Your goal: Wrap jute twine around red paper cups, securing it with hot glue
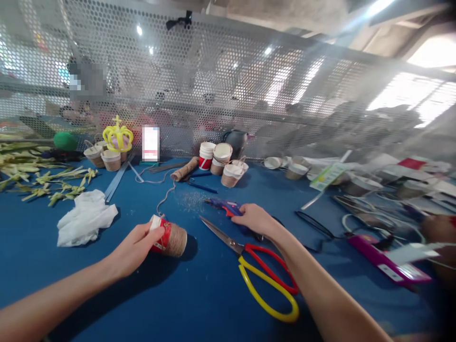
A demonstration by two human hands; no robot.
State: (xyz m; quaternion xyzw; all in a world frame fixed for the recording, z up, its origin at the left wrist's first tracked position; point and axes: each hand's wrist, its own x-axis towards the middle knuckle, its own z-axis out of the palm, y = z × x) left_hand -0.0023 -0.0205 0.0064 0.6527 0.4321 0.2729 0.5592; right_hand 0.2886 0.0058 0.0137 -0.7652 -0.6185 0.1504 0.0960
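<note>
My left hand [144, 237] grips a small red paper cup [177, 240], tipped on its side and partly wrapped with brown twine. From the cup a loose strand of twine [166, 195] runs back to a twine roll [185, 169]. Over on the right, my right hand [254, 219] has its fingers closed around a blue hot glue gun [225, 205], whose nozzle points left. Large scissors [233, 245] with one red and one yellow handle lie between the two hands, blades partly apart.
Several cups [233, 174] stand at the back near a perforated metal screen [213, 71]. A crumpled white cloth [87, 218] and woven leaf pieces [64, 185] lie left. A purple power strip [388, 261] with cables lies right, beside another person's hand [436, 232].
</note>
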